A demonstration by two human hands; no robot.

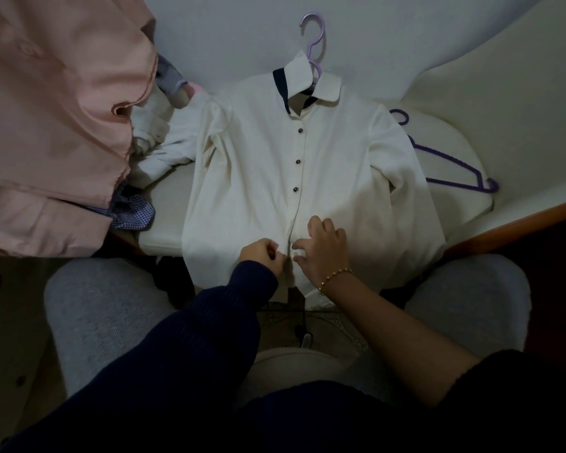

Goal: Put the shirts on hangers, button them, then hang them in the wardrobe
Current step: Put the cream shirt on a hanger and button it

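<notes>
Two hangers: a lilac plastic hanger [323, 29] at top centre and a darker purple plastic hanger [491, 188] at the right. Two clear shirts: a white long-sleeved button shirt [340, 165] in the middle, showing three dark round buttons [297, 162], and a pink fabric shirt [53, 109] at upper left (the crumpled white cloth [157, 138] beside it resists counting). Two hands, left hand [262, 256] and right hand [322, 251].

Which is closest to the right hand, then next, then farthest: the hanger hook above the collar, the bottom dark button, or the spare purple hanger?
1. Bottom dark button, just above the right hand, on the white shirt.
2. Spare purple hanger, off to the right.
3. Hanger hook, far up above the collar.
</notes>
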